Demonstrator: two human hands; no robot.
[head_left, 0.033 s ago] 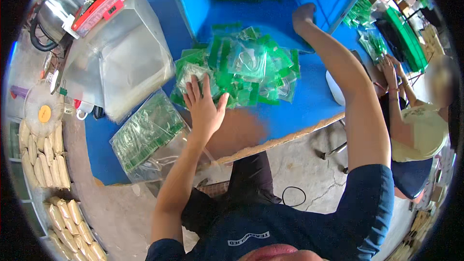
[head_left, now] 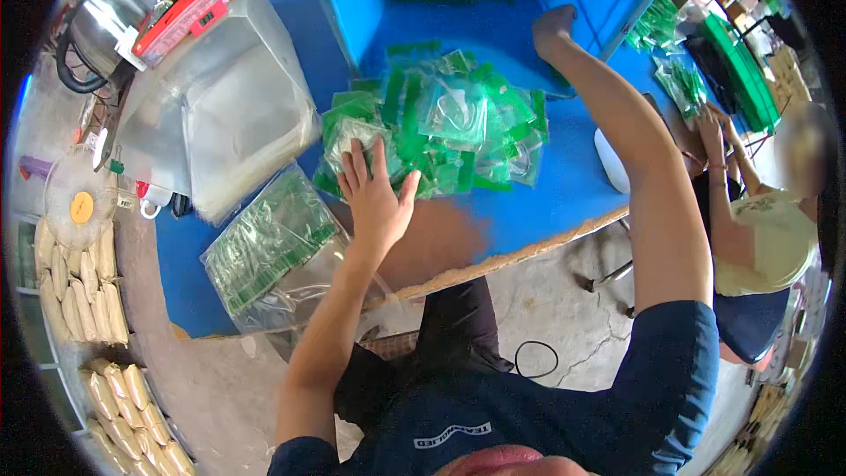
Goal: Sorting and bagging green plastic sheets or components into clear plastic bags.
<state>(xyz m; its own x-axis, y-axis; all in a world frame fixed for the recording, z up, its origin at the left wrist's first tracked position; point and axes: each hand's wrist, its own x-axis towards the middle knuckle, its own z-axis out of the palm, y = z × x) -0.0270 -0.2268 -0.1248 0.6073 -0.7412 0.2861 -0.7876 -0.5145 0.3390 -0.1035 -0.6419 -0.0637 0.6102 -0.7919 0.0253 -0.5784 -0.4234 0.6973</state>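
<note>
My left hand point(head_left: 381, 204) lies with its fingers spread on the left side of a heap of small clear-and-green plastic packets point(head_left: 454, 115). Its fingertips touch a crinkled clear packet point(head_left: 357, 134) there. What the packets contain is too unclear to name. My right hand point(head_left: 553, 28) is stretched out to the inside of a blue open-fronted box point(head_left: 511, 22), by its right wall. Its fingers are curled away from view, so I cannot see whether they hold anything. The heap spills out of the front of this box onto the blue table point(head_left: 551, 203).
Left of the heap stands a large clear plastic bag point(head_left: 242, 97); a flat bag of green-edged packets point(head_left: 278, 242) lies nearer. A steel kettle point(head_left: 106, 26) and a red package point(head_left: 194, 9) are far left. At right, a co-worker's hands point(head_left: 712, 128) touch green packets point(head_left: 680, 84).
My left hand has shifted very slightly to the right on the packets. My right hand has stayed in place.
</note>
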